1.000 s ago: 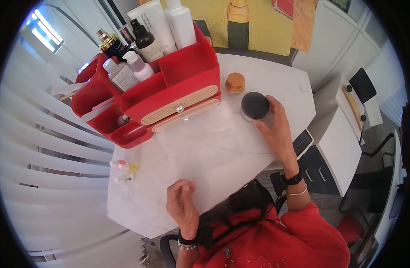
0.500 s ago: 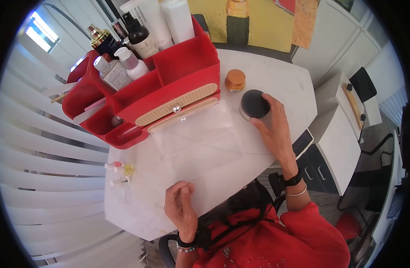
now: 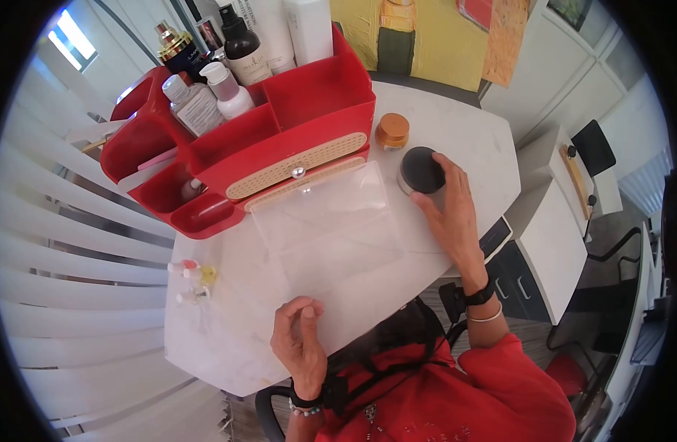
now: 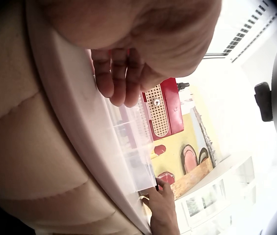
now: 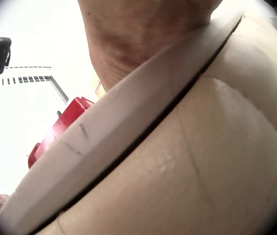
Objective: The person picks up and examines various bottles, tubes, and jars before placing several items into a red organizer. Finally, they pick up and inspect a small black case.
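My right hand [image 3: 453, 219] holds a round jar with a black lid [image 3: 422, 170] on the table, thumb on the near side and fingers round the far right. In the right wrist view the wrist hides the jar. Loosely curled and holding nothing, my left hand [image 3: 300, 345] rests by the table's front edge. Between the hands and a red organizer [image 3: 294, 163] lies a clear plastic box [image 3: 331, 228]. Just behind the black-lidded jar stands a smaller jar with an orange-brown lid [image 3: 393, 130].
Bottles, including a dark spray bottle [image 3: 244, 48] and a white pump bottle [image 3: 229, 92], fill the organizer. Several small bottles [image 3: 195, 276] stand at the table's left, near white blinds [image 3: 81, 295]. Right of the table is a white cabinet [image 3: 548, 236] with dark drawers.
The head view has shifted slightly. My right hand stays round the black-lidded jar, and my left hand keeps its place and pose.
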A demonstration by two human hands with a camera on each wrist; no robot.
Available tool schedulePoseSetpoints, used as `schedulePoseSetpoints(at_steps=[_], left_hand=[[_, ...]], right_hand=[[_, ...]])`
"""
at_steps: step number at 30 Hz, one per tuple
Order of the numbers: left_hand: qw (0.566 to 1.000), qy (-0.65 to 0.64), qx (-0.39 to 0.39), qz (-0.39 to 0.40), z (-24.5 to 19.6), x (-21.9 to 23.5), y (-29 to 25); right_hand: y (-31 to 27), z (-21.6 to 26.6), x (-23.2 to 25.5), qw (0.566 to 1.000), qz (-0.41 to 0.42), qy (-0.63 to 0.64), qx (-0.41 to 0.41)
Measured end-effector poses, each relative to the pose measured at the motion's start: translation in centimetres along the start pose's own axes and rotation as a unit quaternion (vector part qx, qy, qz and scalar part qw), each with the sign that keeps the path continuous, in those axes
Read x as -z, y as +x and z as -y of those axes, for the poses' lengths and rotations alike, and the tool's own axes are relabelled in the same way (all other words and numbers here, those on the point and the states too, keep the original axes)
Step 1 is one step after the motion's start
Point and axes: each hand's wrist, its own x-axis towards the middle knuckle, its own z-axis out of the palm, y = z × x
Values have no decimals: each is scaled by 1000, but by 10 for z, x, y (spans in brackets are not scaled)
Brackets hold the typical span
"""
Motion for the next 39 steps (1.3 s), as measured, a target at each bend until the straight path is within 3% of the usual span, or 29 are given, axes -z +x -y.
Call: schedulePoseSetpoints(at_steps=[39], left_hand=[[1000,6,-14,19,2,5,0]], right_hand=[[-5,7,-6,998,-6,-62,19]])
